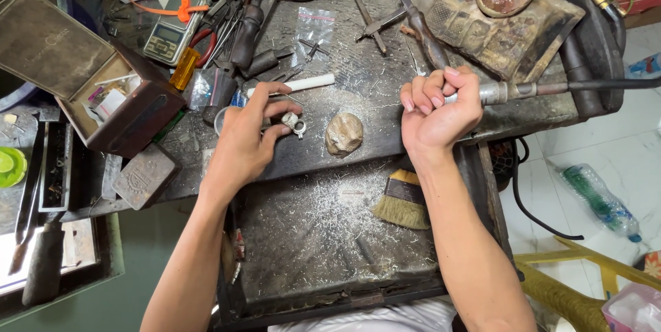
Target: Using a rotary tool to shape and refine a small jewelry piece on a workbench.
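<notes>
My left hand (251, 136) pinches a small silver ring (294, 124) between thumb and fingers, just above the dark workbench (358, 77). My right hand (437, 108) is closed around a metal rotary handpiece (509, 89) whose dark flexible shaft runs off to the right. A beige lump (343, 133) sits on the bench between both hands. Below them, a pull-out tray (310, 235) is dusted with silver filings, and a flat brush (403, 200) lies on it by my right wrist.
An open brown box (89, 70) stands at the left, with a small scale (170, 27), pliers and files (244, 25) behind it. A white stick (303, 84) lies near my left fingers. A plastic bottle (599, 201) lies on the tiled floor at the right.
</notes>
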